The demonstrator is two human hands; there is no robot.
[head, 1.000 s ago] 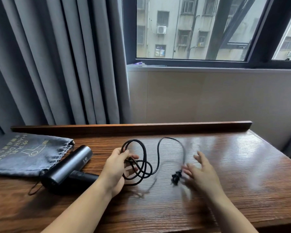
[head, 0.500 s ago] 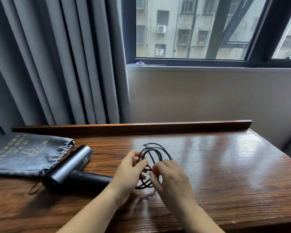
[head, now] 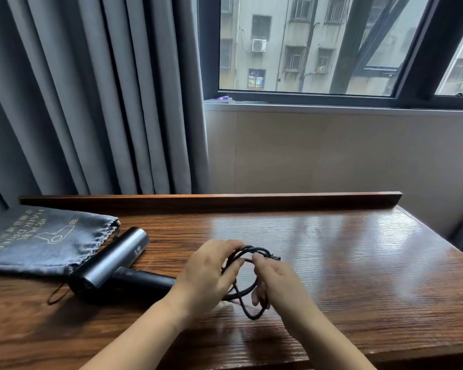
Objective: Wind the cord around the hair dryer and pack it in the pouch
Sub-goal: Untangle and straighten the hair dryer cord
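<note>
A dark grey hair dryer lies on the wooden table, its handle pointing right toward my hands. Its black cord is gathered in loops between my hands, just right of the handle. My left hand grips the looped cord from the left. My right hand pinches a strand at the top of the coil, with the plug end sticking out to the right. The grey drawstring pouch lies flat at the far left, its gathered mouth facing the dryer.
A raised wooden ledge runs along the table's back edge. Grey curtains hang behind the left half, and a window is at the upper right. The dryer's small hanging loop lies on the table at its left end.
The cord went from a loose spread with a long free end to a tight coil. My right hand came in from the right and now pinches the coil near the plug.
</note>
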